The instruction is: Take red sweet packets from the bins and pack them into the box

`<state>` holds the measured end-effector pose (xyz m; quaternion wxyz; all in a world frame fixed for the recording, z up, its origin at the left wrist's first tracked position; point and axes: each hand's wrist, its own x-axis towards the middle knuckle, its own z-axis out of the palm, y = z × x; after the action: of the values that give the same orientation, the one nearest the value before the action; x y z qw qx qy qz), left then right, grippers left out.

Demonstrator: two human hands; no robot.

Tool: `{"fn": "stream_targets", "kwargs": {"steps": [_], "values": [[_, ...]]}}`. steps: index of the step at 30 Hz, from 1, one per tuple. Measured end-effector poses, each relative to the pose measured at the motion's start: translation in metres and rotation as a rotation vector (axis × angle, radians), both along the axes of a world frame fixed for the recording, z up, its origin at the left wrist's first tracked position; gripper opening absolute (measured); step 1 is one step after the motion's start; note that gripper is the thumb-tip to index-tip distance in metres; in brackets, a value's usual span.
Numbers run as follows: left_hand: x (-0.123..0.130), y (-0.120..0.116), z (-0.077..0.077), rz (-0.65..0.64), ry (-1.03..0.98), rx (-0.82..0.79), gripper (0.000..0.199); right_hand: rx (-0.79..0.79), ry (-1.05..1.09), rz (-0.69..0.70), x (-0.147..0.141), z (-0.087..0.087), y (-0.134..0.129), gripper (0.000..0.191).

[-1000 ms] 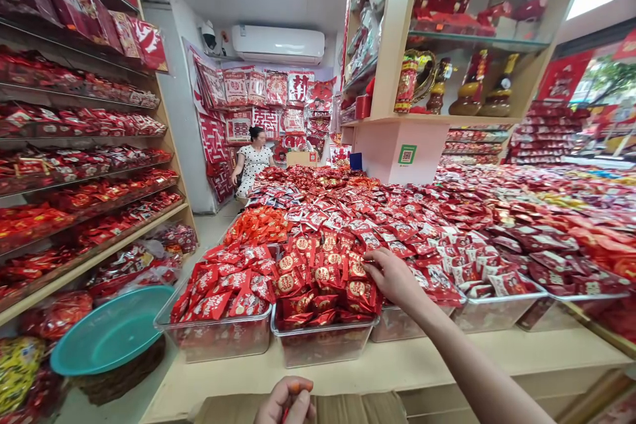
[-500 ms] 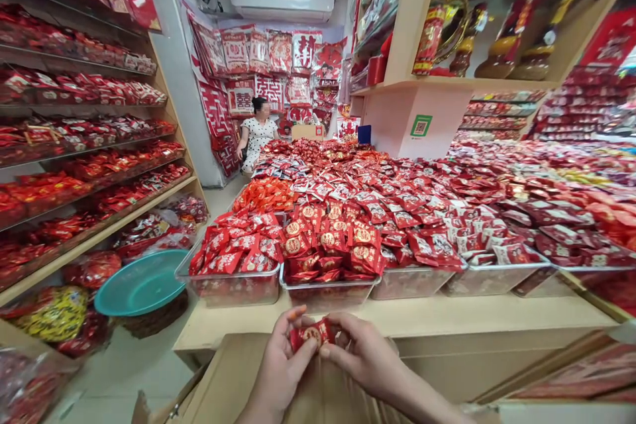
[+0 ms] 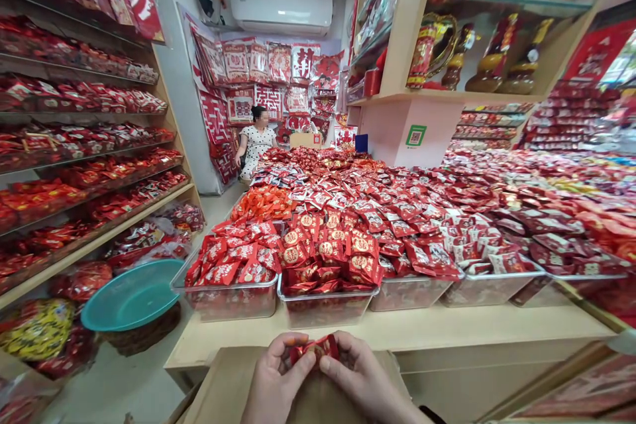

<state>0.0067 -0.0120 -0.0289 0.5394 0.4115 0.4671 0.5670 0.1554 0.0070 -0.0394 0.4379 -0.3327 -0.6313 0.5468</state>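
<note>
Watching through the head camera, I've got one small red packet [image 3: 320,348] pinched between both hands, just in front of the desk [image 3: 422,330], with brown cardboard [image 3: 226,381] below. Left hand [image 3: 278,371] has thumb and bent fingers closed on one end, right hand [image 3: 355,371] does the same on the other, so neither grip has any real gap. For good handling I'd go light: thumbs on the near face, fingertips close together, even pressure so the wrapper doesn't crush or slip. Annoying bit is visibility: thumbs cover some of the print, fingers behind it are mostly hidden, both forearms get cut off, and I can't tell if the wrapper's sealed
</note>
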Motion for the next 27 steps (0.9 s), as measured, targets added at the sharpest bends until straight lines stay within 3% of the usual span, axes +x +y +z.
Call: {"fn": "stream_targets", "kwargs": {"steps": [4, 7, 11, 13, 15, 18, 20, 27], "values": [[0.005, -0.005, -0.002, -0.012, 0.041, 0.049, 0.025, 0.097, -0.121, -0.086, 0.004, 0.003, -0.005, 0.019], [0.001, -0.010, 0.006, 0.070, 0.160, 0.211, 0.027, 0.216, -0.201, -0.205, 0.017, 0.019, -0.002, 0.019], [-0.021, 0.013, 0.048, 0.148, 0.741, 0.509, 0.024, 0.308, -0.214, -0.404, 0.049, 0.058, 0.023, 0.024], [-0.031, 0.041, 0.072, 0.193, 1.005, 0.536, 0.033, 0.325, -0.170, -0.464, 0.063, 0.080, 0.046, 0.029], [-0.035, 0.075, 0.088, 0.181, 1.256, 0.449, 0.049, 0.350, -0.170, -0.501, 0.071, 0.098, 0.070, 0.032], [-0.031, 0.114, 0.095, 0.164, 1.331, 0.396, 0.057, 0.386, -0.252, -0.524, 0.075, 0.115, 0.102, 0.031], [-0.025, 0.126, 0.092, 0.144, 1.342, 0.410, 0.055, 0.408, -0.310, -0.540, 0.073, 0.120, 0.118, 0.030], [-0.016, 0.129, 0.094, -0.012, 1.332, 0.538, 0.040, 0.453, -0.520, -0.515, 0.052, 0.121, 0.143, 0.026]]}}
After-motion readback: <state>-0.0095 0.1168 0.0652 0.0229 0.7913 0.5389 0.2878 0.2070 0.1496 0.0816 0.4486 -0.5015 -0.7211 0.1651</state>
